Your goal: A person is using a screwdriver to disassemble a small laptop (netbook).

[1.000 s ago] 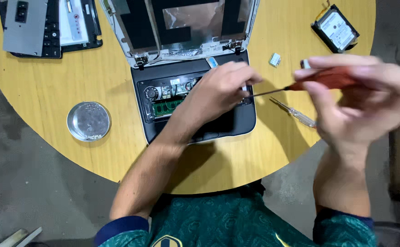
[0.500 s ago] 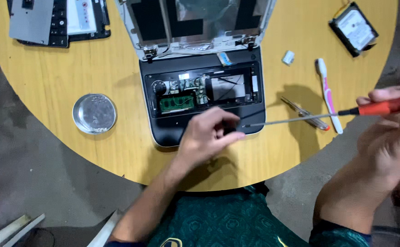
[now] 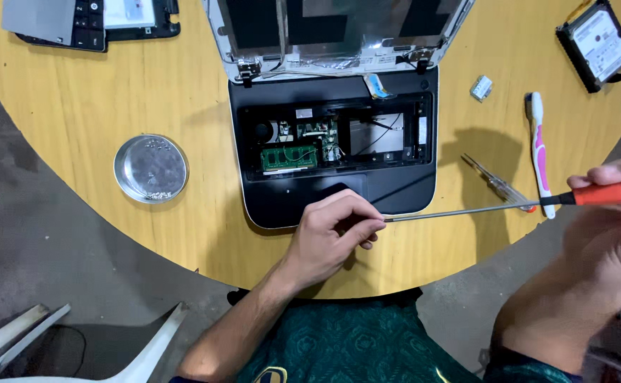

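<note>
An opened black laptop base lies on the round wooden table, its green memory board and other inner parts exposed. My right hand, at the right edge, grips the red handle of a long screwdriver that lies level over the table's front edge. My left hand rests just in front of the laptop, with its thumb and fingers pinched at the screwdriver's tip. I cannot see whether a screw sits between the fingertips.
A round metal dish stands left of the laptop. Tweezers, a pink and white toothbrush and a small white part lie to its right. A hard drive is far right, a removed keyboard panel far left.
My left hand has come out of the laptop's interior to the table's front edge. The screwdriver was drawn back to the right, its tip now at my left fingers.
</note>
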